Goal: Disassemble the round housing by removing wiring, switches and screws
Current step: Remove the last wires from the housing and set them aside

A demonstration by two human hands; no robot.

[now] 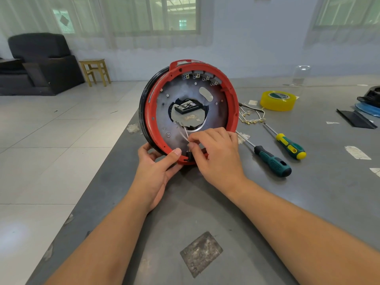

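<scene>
The round red housing [230, 87] stands on edge on the grey table [205, 202], its open side facing me, a grey metal plate [216, 112] with a central hole inside. Several grey switch blocks [202, 76] line its upper rim. My left hand [156, 169] grips the lower left rim, thumb on the red edge. My right hand [216, 153] pinches thin white wires [184, 133] that run from the plate to a small black part [189, 155] at the bottom rim.
Two green-and-yellow screwdrivers [273, 163] [291, 147] lie right of the housing. A bundle of removed white wires with terminals [251, 117] and a yellow tape roll [277, 100] sit behind them. Black and blue items [368, 105] lie at the far right. The table's left edge is close.
</scene>
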